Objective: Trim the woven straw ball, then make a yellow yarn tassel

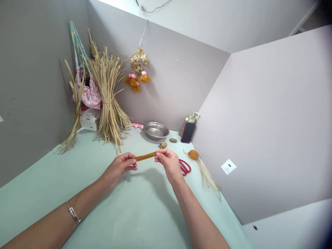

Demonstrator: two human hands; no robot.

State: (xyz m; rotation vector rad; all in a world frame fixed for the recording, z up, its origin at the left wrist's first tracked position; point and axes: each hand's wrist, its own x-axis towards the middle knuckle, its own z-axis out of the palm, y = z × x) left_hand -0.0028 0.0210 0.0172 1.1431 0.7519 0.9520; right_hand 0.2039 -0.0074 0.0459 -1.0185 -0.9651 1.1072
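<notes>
A bundle of golden-brown yarn (145,157) is stretched nearly level above the pale green table. My left hand (123,164) pinches its left end between thumb and fingers. At the other end, my right hand (167,160) is closed on it with the thumb on top. A dark thin thread hangs below my left hand. Just past my right hand lie scissors with red handles (184,167); their blades are hidden behind the hand. Beyond the yarn sits a small woven straw ball (163,145).
Behind stand a metal bowl (156,131), a thread spool (173,140) and a phone (188,132) leaning on a jar. A brown yarn ball (193,154) lies right, beside straw strips (207,174). A straw sheaf (107,93) leans back left; tasselled ornaments (138,65) hang on the wall.
</notes>
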